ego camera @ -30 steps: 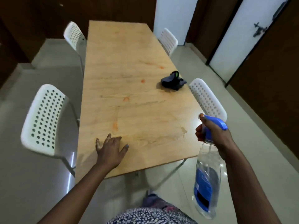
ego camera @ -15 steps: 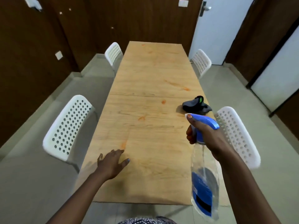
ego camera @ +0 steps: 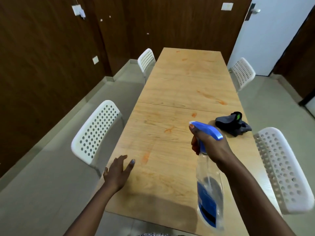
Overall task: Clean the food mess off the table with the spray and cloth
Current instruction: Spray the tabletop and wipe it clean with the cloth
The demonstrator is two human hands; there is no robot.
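At the near end of the desk (ego camera: 179, 193): both hands are in play, and the whole length of wood runs away from them.
Left hand (ego camera: 118, 174): flat on the desk's near left edge, fingers spread and straight, holding nothing.
Right hand (ego camera: 210, 147): wrapped round the neck of the spray bottle (ego camera: 208, 189), forefinger lying along the blue trigger head, nozzle aimed up the desk; the clear body hangs above the desk's near right part.
Nearest smear (ego camera: 145, 157): orange, just beyond the left hand, not wiped.
Mid-desk smears (ego camera: 168, 129): more orange marks there and past the centre seam, all looking dry.
Cloth (ego camera: 233, 124): dark, bunched, lying at the desk's right edge beyond the bottle, no hand near it.
Far-end stains (ego camera: 184, 59): faint orange, right up at the desk's far end.
Progress: early going, I'd say — spray raised and aimed, no wet patch I can make out, every stain waiting, wiping not begun.
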